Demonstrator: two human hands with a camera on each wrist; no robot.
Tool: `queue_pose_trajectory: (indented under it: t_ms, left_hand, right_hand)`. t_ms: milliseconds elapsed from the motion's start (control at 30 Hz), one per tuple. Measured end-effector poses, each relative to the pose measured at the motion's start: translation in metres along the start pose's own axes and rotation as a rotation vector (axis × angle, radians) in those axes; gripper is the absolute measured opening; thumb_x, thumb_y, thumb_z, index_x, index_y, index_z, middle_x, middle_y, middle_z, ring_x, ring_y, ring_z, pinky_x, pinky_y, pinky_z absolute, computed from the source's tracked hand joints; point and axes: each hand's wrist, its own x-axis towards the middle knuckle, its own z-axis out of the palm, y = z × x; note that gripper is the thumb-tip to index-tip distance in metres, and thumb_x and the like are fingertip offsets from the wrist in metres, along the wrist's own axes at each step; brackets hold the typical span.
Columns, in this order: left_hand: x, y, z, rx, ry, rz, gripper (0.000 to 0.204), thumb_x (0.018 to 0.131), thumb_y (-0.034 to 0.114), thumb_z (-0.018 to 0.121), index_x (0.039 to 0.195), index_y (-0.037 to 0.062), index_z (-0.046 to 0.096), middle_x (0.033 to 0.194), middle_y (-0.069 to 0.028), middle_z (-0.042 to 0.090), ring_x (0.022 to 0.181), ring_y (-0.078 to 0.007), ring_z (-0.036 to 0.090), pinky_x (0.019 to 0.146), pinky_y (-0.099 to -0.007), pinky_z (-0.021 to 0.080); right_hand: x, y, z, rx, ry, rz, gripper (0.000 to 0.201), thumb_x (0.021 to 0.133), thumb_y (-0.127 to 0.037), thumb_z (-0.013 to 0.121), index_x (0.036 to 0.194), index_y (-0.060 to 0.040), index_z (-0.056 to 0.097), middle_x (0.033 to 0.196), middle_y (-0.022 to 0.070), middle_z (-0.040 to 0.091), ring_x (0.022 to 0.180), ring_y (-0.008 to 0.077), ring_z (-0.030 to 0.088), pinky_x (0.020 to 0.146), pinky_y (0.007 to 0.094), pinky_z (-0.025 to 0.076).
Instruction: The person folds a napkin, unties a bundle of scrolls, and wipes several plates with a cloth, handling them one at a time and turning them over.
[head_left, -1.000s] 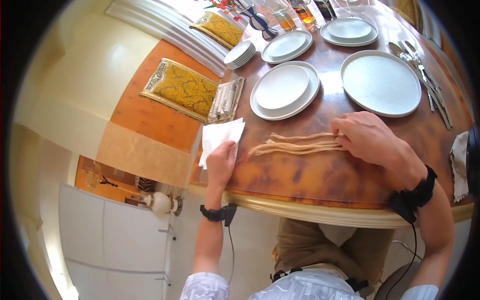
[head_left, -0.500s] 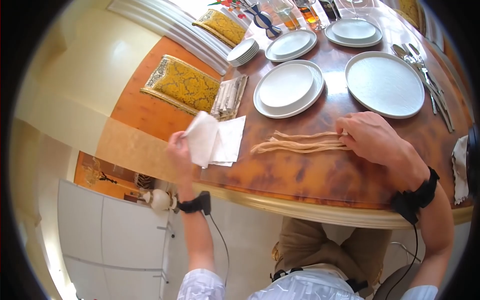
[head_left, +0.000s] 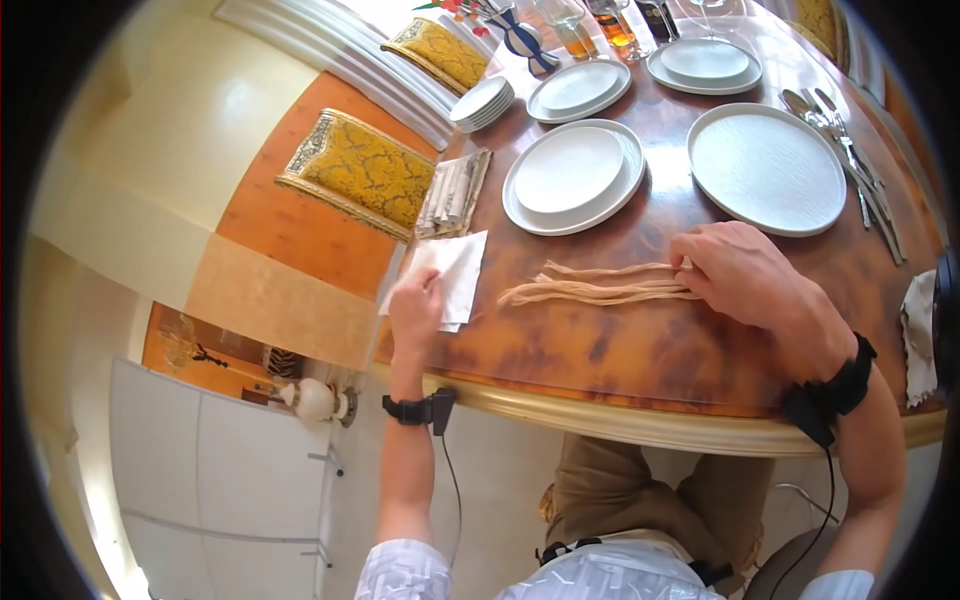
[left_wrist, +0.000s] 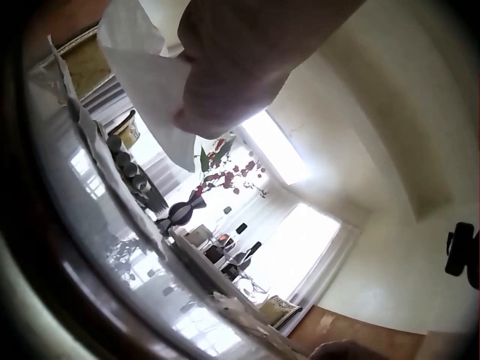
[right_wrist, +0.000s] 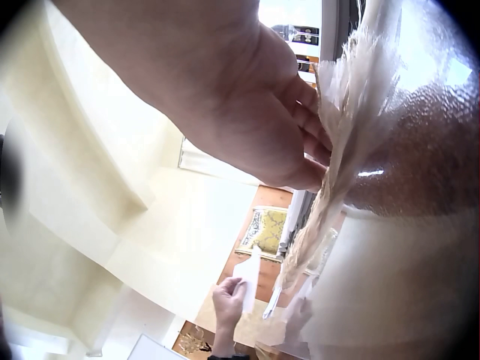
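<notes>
Left hand (head_left: 415, 308) pinches a thin white sheet (left_wrist: 154, 94); right hand (head_left: 748, 282) grasps frayed tan fibre cords (head_left: 590, 291).
The cords lie between the glossy brown table's (head_left: 560, 355) front edge and round pale-grey plates (head_left: 767, 170).

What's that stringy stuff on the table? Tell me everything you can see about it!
The stringy stuff is a loose bundle of thin, pale tan strands, maybe yarn or plant fibre. They lie stretched out, a bit wavy, on the shiny brown table, in front of the plates. One strand strays from the others, leaving a gap. Up close they look twisted, with fuzzy, frayed bits. The right hand pinches one end.
</notes>
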Motion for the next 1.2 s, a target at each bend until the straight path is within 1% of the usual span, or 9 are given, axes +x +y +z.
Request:
queue_pose_trajectory:
  t_ms: [33, 233, 433, 733, 833, 933, 1033, 1133, 1200]
  left_hand:
    - [-0.001, -0.001, 0.005, -0.035, -0.063, 0.027, 0.019, 0.093, 0.015, 0.070, 0.107, 0.0035, 0.075, 0.101, -0.0212, 0.074, 0.095, -0.0400, 0.072, 0.082, -0.0452, 0.056]
    - [-0.002, 0.000, 0.000, -0.022, -0.119, 0.052, 0.020, 0.092, 0.016, 0.072, 0.108, 0.0031, 0.075, 0.108, -0.0193, 0.075, 0.099, -0.0392, 0.072, 0.084, -0.0438, 0.056]
    - [-0.004, 0.005, -0.003, -0.203, -0.174, 0.125, 0.021, 0.092, 0.014, 0.072, 0.108, -0.0002, 0.074, 0.114, -0.0177, 0.074, 0.098, -0.0359, 0.072, 0.085, -0.0411, 0.057]
    - [0.005, 0.078, -0.019, -0.430, -0.238, 0.184, 0.020, 0.093, 0.009, 0.072, 0.111, -0.0009, 0.073, 0.103, -0.0145, 0.076, 0.091, -0.0282, 0.074, 0.080, -0.0354, 0.059]
    - [0.019, 0.116, -0.023, -0.434, -0.290, 0.255, 0.016, 0.094, 0.005, 0.072, 0.109, -0.0010, 0.075, 0.104, -0.0109, 0.077, 0.091, -0.0196, 0.074, 0.078, -0.0312, 0.059]
    - [0.034, 0.163, -0.017, -0.457, -0.282, 0.424, 0.015, 0.094, 0.007, 0.072, 0.107, 0.0008, 0.074, 0.100, -0.0122, 0.077, 0.088, -0.0235, 0.074, 0.077, -0.0332, 0.058]
    - [0.045, 0.209, -0.007, -0.544, -0.370, 0.517, 0.013, 0.096, 0.009, 0.066, 0.105, 0.0011, 0.071, 0.099, -0.0179, 0.072, 0.089, -0.0378, 0.070, 0.077, -0.0420, 0.057]
    - [0.055, 0.231, 0.019, -0.573, -0.409, 0.672, 0.013, 0.096, 0.010, 0.065, 0.105, 0.0014, 0.071, 0.098, -0.0178, 0.071, 0.089, -0.0388, 0.069, 0.078, -0.0436, 0.056]
    - [0.059, 0.236, 0.034, -0.641, -0.429, 0.699, 0.011, 0.095, 0.009, 0.067, 0.103, 0.0019, 0.071, 0.095, -0.0159, 0.071, 0.085, -0.0365, 0.069, 0.076, -0.0430, 0.056]
  right_hand:
    - [0.000, 0.000, -0.001, 0.006, -0.003, 0.002, 0.012, 0.091, -0.014, 0.067, 0.093, -0.0019, 0.069, 0.085, 0.0187, 0.071, 0.087, 0.0384, 0.069, 0.080, 0.0466, 0.054]
    - [0.000, -0.001, 0.000, -0.019, -0.006, -0.003, 0.012, 0.091, -0.014, 0.067, 0.093, -0.0018, 0.069, 0.085, 0.0183, 0.071, 0.086, 0.0378, 0.070, 0.080, 0.0465, 0.054]
    - [0.000, 0.000, 0.001, -0.002, 0.012, -0.008, 0.012, 0.091, -0.014, 0.068, 0.093, -0.0020, 0.068, 0.084, 0.0179, 0.071, 0.086, 0.0378, 0.069, 0.079, 0.0464, 0.054]
    - [0.000, 0.000, 0.000, -0.004, 0.002, -0.015, 0.012, 0.091, -0.014, 0.067, 0.093, -0.0019, 0.067, 0.084, 0.0186, 0.071, 0.086, 0.0386, 0.069, 0.078, 0.0474, 0.053]
    - [0.000, -0.002, -0.002, -0.003, -0.004, -0.012, 0.012, 0.092, -0.013, 0.066, 0.093, -0.0019, 0.067, 0.085, 0.0188, 0.070, 0.085, 0.0390, 0.069, 0.078, 0.0478, 0.053]
    - [0.000, -0.001, -0.002, -0.001, 0.015, -0.032, 0.011, 0.092, -0.013, 0.064, 0.094, -0.0019, 0.066, 0.086, 0.0183, 0.070, 0.085, 0.0392, 0.068, 0.077, 0.0481, 0.053]
    - [0.000, -0.003, -0.004, 0.000, 0.004, -0.033, 0.009, 0.092, -0.012, 0.064, 0.092, -0.0028, 0.064, 0.087, 0.0175, 0.070, 0.086, 0.0390, 0.068, 0.077, 0.0479, 0.053]
    - [0.000, -0.004, -0.003, -0.002, 0.037, -0.047, 0.008, 0.092, -0.011, 0.064, 0.091, -0.0032, 0.063, 0.087, 0.0167, 0.069, 0.084, 0.0376, 0.068, 0.075, 0.0465, 0.054]
    - [-0.001, -0.005, -0.004, -0.019, 0.039, -0.020, 0.007, 0.092, -0.010, 0.064, 0.091, -0.0031, 0.063, 0.087, 0.0162, 0.068, 0.083, 0.0365, 0.068, 0.075, 0.0457, 0.054]
